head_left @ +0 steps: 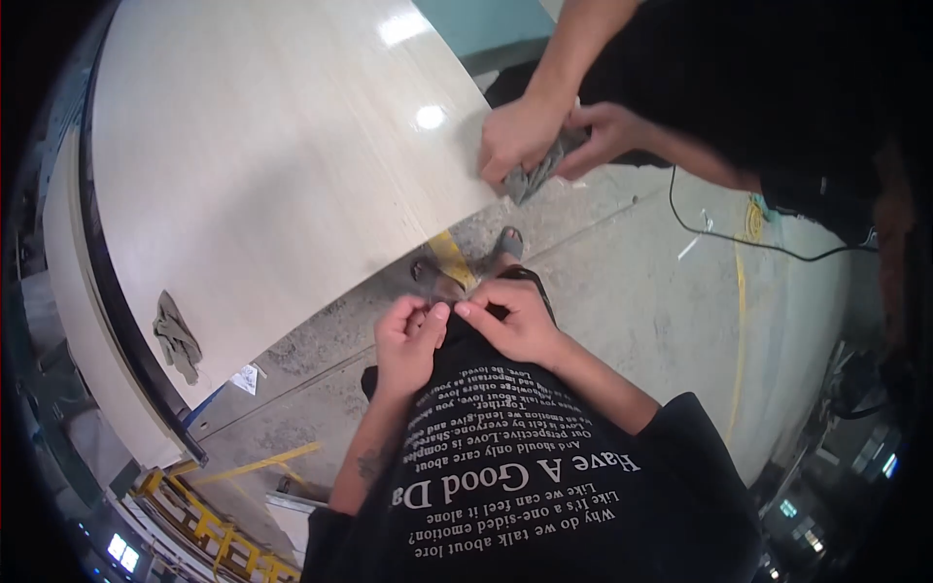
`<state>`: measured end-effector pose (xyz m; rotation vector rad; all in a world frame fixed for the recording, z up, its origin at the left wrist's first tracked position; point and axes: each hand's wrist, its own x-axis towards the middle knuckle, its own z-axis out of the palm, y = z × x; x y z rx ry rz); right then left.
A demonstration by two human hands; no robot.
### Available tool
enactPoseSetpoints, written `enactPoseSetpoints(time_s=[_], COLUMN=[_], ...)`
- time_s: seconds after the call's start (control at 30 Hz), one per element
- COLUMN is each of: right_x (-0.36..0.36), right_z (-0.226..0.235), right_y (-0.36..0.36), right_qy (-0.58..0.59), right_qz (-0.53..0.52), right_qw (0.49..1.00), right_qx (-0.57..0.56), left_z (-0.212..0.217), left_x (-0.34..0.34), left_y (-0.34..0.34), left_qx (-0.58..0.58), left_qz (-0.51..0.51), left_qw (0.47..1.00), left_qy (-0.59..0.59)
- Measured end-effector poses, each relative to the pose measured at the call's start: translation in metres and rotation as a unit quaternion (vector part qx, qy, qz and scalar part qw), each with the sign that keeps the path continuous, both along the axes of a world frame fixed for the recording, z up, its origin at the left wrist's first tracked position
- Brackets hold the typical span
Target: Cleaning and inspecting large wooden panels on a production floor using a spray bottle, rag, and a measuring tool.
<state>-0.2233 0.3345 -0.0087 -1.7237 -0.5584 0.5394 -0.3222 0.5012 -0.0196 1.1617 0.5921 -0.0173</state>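
Note:
My left hand (408, 340) and my right hand (515, 316) meet in front of my black printed shirt (525, 486). Both are curled, and their thumbs and forefingers pinch together tip to tip. Nothing shows between the fingers; anything tiny there is hidden. They hover over my sandalled feet (466, 267), just off the near edge of a large pale wood-grain board (292, 146).
At the board's far corner, another person's two hands (544, 136) press a grey rag (536, 175) against the edge. A second grey rag (177, 335) lies on the board's left side. A black cable (739, 243) and yellow tape (452, 257) cross the concrete floor.

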Motion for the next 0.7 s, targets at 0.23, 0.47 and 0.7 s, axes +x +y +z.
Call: enactPoseSetpoints(time_s=[0.23,0.47,0.7], right_x=[0.009,0.06,0.084], right_z=[-0.004,-0.014,-0.028], right_y=[-0.018,-0.058,-0.095], right_qy=[0.053,0.057,0.054], right_qz=[0.031,0.059,0.161], right_qw=[0.998,0.996,0.985], right_qx=[0.026,-0.023,-0.037], left_z=[-0.032,-0.066,-0.05], left_x=[-0.03,-0.038,-0.022], left_y=[-0.011,-0.024,-0.07], left_qx=[0.144,0.286,0.297], left_qz=[-0.03,0.035,0.097], left_qw=[0.988,0.953,0.944], left_qy=[0.052,0.097,0.102])
